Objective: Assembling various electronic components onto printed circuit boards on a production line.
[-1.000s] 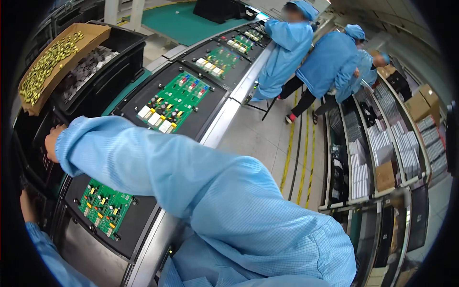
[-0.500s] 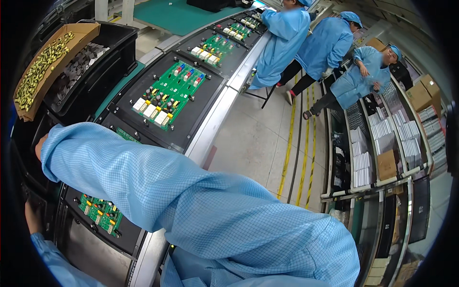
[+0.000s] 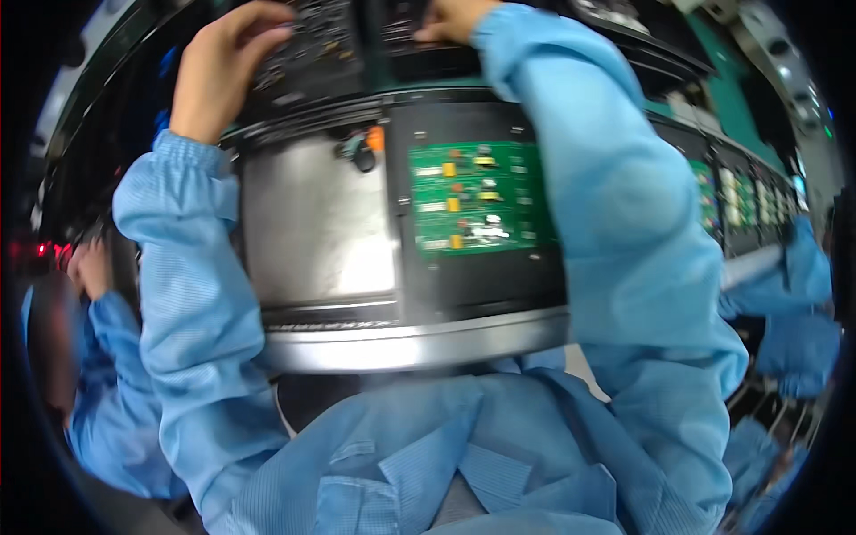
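while i am watching from afar, the bare left hand (image 3: pixel 218 67) and right hand (image 3: pixel 459 18) are hovering apart over black plastic bins (image 3: pixel 367 53) of small parts (image 3: pixel 314 43) (whether either is gripping one, i cannot tell). in front of the bins, a green rectangular circuit board (image 3: pixel 473 201) is lying in a flat black tray (image 3: pixel 481 290), carrying yellow and white components, so some mounting is looking done. a light-blue cloth sleeve (image 3: pixel 615 160) is hiding its right edge; i am not making out what is left.
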Tool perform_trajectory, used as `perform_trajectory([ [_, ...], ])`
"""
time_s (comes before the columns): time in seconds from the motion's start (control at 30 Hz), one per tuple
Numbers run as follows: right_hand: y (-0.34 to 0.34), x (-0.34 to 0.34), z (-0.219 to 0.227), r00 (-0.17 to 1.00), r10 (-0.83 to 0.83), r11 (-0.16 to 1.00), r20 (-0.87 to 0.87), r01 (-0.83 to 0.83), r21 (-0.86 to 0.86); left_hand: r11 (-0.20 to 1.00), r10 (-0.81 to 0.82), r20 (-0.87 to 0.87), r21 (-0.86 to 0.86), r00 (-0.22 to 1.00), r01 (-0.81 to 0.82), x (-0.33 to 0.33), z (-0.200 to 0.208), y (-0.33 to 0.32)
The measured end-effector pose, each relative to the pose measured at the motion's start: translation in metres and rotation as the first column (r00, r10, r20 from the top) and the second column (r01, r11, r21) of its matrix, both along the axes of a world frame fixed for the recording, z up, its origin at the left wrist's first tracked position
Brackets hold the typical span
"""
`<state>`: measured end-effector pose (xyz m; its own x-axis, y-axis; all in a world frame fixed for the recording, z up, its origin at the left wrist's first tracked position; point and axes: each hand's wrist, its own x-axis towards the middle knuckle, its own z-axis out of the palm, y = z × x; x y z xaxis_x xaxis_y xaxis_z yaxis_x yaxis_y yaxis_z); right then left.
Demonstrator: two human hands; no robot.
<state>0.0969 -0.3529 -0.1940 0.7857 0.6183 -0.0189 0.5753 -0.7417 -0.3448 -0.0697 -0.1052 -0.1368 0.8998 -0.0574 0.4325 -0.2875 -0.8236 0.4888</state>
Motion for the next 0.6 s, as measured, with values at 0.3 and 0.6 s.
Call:
perform_trajectory([
  [0.3,-0.022,-0.050,0.019,0.859,0.022,0.965,0.511,-0.153,0.214,0.960,-0.265,-0.186,-0.147,0.946,0.240,-0.062,-0.026,-0.079],
  [0.6,-0.086,-0.118,0.027,0.990,0.069,0.831,0.125,-0.127,0.542,0.934,-0.343,-0.106,0.073,0.933,0.351,-0.041,-0.043,-0.095],
])
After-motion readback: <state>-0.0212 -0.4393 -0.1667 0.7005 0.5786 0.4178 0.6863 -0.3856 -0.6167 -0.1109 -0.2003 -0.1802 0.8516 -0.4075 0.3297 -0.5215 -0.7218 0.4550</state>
